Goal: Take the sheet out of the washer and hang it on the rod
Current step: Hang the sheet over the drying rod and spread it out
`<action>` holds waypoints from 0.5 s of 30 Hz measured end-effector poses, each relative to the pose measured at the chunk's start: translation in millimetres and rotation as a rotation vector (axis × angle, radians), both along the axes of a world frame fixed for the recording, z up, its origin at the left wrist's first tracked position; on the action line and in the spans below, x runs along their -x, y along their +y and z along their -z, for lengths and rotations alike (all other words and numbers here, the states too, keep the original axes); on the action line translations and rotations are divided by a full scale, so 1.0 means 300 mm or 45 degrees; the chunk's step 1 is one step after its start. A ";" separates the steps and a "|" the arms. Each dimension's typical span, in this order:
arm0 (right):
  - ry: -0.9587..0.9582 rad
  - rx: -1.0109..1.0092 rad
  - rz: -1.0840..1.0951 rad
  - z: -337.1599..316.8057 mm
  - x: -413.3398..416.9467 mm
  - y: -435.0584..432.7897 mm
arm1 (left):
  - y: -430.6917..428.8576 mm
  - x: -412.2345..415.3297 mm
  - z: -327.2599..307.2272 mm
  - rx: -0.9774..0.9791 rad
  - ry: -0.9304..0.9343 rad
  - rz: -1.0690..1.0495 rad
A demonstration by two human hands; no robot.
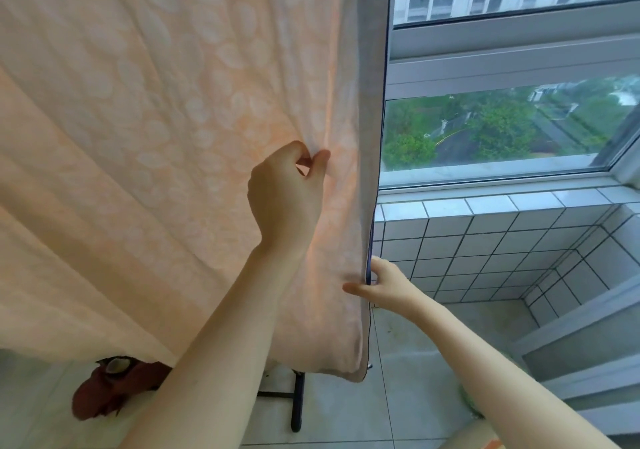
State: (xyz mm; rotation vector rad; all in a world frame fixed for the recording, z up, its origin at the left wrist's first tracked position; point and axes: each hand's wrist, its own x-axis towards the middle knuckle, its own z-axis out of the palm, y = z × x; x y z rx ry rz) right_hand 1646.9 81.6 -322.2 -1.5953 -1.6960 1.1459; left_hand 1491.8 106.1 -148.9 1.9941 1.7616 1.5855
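Two bare forearms rise from the bottom of the view toward a large peach-orange cotton sheet [156, 119] printed with pale oval leaf shapes. It hangs down from above the top of the picture and fills the left and middle, falling in long slanting folds. Its lower corner ends just above the floor.

The left hand [285, 192] is raised higher, its back to the camera. Its fingers are curled, and the thumb and forefinger pinch a small gather of the cloth a little in from the sheet's right side.

The right hand [386, 284] is lower, at the sheet's right edge, which is trimmed with thin dark blue piping [375, 185]. Its thumb [353, 288] lies flat across the front of the cloth. The fingers wrap behind the edge, so the hand grips the hem between them.

Right of the sheet is a grey-framed window [502, 64] looking onto tower blocks and green trees. Below it runs a wall of white square tiles [485, 247], over a pale tiled floor [398, 379].

Beneath the sheet's bottom edge at lower left lies a dark red crumpled cloth [104, 393]. Beside it, a black metal stand leg [297, 403] reaches the floor.
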 end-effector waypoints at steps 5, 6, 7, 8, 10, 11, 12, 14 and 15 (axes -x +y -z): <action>0.072 -0.280 0.136 -0.022 0.012 0.010 | 0.001 0.002 0.026 0.024 -0.008 -0.019; 0.024 -0.309 0.173 -0.015 0.010 0.010 | 0.002 0.003 0.028 0.027 -0.006 -0.024; 0.002 -0.328 0.206 -0.007 0.005 0.010 | 0.005 0.006 0.028 0.033 -0.003 -0.031; -0.005 -0.330 0.238 0.003 -0.005 0.012 | 0.009 0.010 0.028 0.038 0.001 -0.037; -0.013 -0.318 0.276 0.018 -0.029 0.022 | 0.018 0.017 0.021 0.033 0.001 -0.034; -0.019 -0.307 0.275 0.018 -0.038 0.028 | 0.023 0.018 0.016 0.027 -0.003 -0.029; -0.021 -0.283 0.269 0.012 -0.044 0.032 | 0.027 0.017 0.011 0.022 -0.006 -0.026; 0.006 -0.230 0.243 -0.001 -0.052 0.033 | 0.035 0.014 0.002 0.011 -0.004 -0.014; 0.033 -0.226 0.221 -0.016 -0.053 0.028 | 0.038 0.013 -0.001 0.003 -0.008 -0.002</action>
